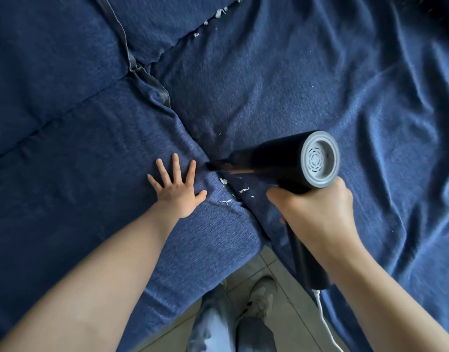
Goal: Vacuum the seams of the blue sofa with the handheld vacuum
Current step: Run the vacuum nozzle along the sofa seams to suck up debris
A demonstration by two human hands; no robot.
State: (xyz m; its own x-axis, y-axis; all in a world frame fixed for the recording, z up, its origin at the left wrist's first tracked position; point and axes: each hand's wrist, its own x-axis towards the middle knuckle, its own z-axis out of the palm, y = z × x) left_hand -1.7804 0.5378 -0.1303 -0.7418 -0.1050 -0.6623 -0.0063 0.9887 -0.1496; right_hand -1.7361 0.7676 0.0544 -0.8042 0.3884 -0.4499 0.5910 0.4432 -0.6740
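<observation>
- Our right hand (317, 214) wraps the handheld vacuum (281, 163), hiding its handle.
- Our left hand (176, 189) lies spread flat beside the seam (193, 138).
- The vacuum's nozzle tip is blurred.

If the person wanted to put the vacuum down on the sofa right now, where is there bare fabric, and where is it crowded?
Bare fabric lies on the seat cushion outward of the left hand, and on the wrinkled cover beyond the handheld vacuum. The seam is crowded: the nozzle, both hands and white shreds meet there. More shreds line the far seam.
</observation>
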